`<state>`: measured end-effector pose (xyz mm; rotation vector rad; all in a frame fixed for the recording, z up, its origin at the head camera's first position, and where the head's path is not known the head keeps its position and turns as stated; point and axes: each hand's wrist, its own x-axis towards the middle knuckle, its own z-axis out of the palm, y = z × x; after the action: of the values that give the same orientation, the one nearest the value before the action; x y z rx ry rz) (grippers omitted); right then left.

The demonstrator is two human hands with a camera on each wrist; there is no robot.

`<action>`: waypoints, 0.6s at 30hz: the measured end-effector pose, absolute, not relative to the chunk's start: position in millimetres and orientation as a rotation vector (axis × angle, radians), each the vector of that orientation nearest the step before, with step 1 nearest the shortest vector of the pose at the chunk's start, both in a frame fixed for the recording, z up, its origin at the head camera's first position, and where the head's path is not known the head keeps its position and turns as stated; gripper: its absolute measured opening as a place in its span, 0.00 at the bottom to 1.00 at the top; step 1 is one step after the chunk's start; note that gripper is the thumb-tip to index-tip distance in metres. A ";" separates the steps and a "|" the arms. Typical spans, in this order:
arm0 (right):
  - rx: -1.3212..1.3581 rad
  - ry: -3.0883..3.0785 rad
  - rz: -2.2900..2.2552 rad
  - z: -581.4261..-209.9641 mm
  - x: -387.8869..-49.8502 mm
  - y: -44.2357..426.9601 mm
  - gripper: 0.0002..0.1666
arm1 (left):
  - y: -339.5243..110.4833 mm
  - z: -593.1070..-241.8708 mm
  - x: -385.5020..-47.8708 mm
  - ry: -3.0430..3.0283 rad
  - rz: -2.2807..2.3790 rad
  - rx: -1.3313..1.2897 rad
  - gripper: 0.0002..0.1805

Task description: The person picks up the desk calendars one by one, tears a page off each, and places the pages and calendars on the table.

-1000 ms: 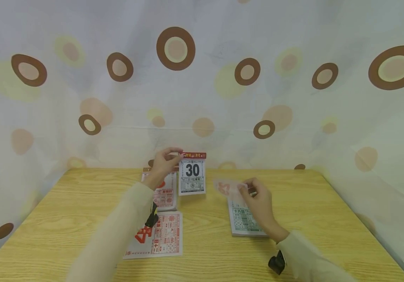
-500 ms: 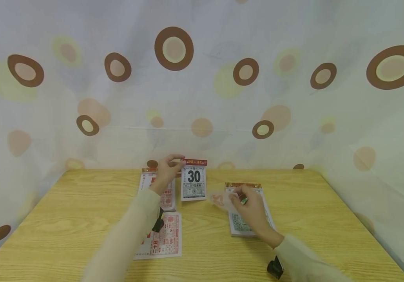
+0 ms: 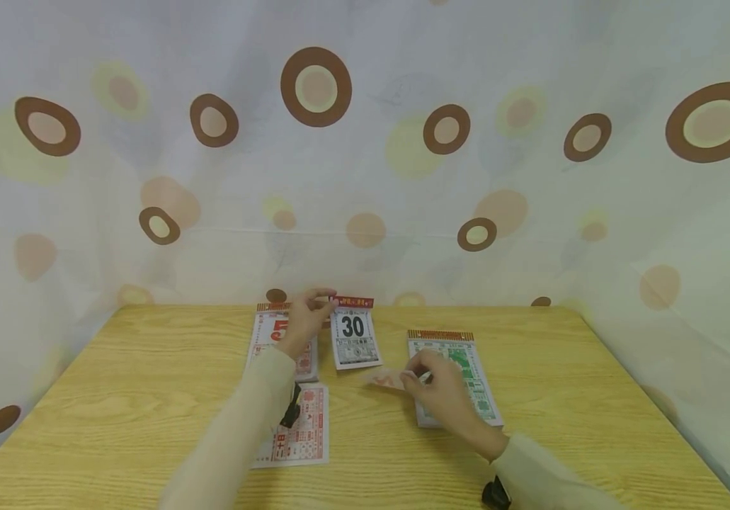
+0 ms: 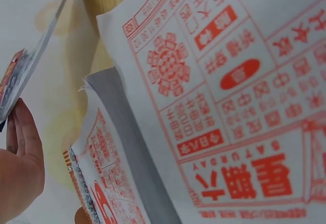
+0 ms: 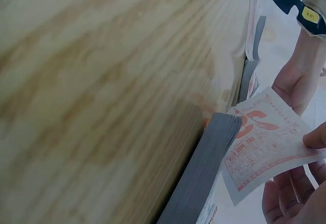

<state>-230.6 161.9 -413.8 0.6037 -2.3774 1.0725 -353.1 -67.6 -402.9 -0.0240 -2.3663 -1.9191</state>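
Note:
My left hand (image 3: 306, 320) grips the top left corner of a small tear-off calendar (image 3: 355, 346) with a red header and a black "30". In the left wrist view that calendar (image 4: 31, 63) appears almost edge-on beside the hand (image 4: 21, 165). Low over the table, a thin loose calendar page (image 3: 384, 380) with red print is pinched by my right hand (image 3: 444, 393); the right wrist view shows the page (image 5: 267, 147) between thumb and fingers. Partly behind this hand lies a thick calendar (image 3: 463, 358) with green print.
At left, a red-printed calendar block (image 3: 265, 329) lies partly behind the left arm. Nearer, a larger red-printed calendar sheet (image 3: 310, 425) lies on the wooden table (image 3: 568, 397). A spotted curtain (image 3: 365, 163) hangs behind the table's back edge.
The left hand has lowered the small calendar and shifted slightly right. The right hand has moved left and down with the loose page, exposing more of the green-printed calendar.

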 end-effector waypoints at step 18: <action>0.815 -2.520 1.076 -421.6 -225.9 158.5 0.11 | -61.7 -416.7 -352.4 -2.352 -1.935 -0.088 0.28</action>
<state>-225.9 158.5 -421.6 0.8155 -2.5200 1.0762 -352.4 -61.7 -416.7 -0.0880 -2.3522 -1.9350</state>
